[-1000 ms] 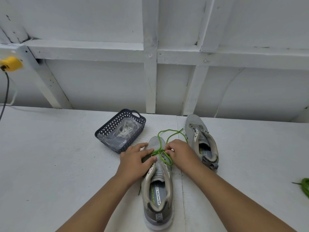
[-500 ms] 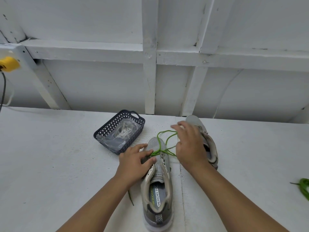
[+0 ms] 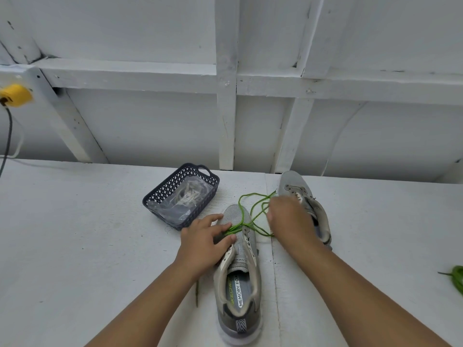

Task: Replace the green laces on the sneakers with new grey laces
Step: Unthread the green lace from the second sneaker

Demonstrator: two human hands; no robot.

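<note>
A grey sneaker (image 3: pixel 238 284) lies toe-away in front of me with a green lace (image 3: pixel 241 209) still threaded through its lowest eyelets. My left hand (image 3: pixel 203 239) rests on the sneaker's front with fingers spread flat, pressing it down. My right hand (image 3: pixel 288 221), blurred by motion, holds loops of the green lace to the sneaker's right. It hovers over the second grey sneaker (image 3: pixel 292 184), which has no lace. One lace end (image 3: pixel 196 294) trails by my left forearm. Grey laces in a clear bag (image 3: pixel 185 199) lie in a dark basket (image 3: pixel 160 196).
Another green lace (image 3: pixel 457 276) lies at the table's right edge. A yellow plug (image 3: pixel 16 95) with a dark cable hangs on the wall at the far left. White wall framing rises right behind the table's back edge.
My right hand has drawn the green lace out of the upper eyelets, swinging up and right, then back down over the second sneaker. My left hand has stayed on the sneaker.
</note>
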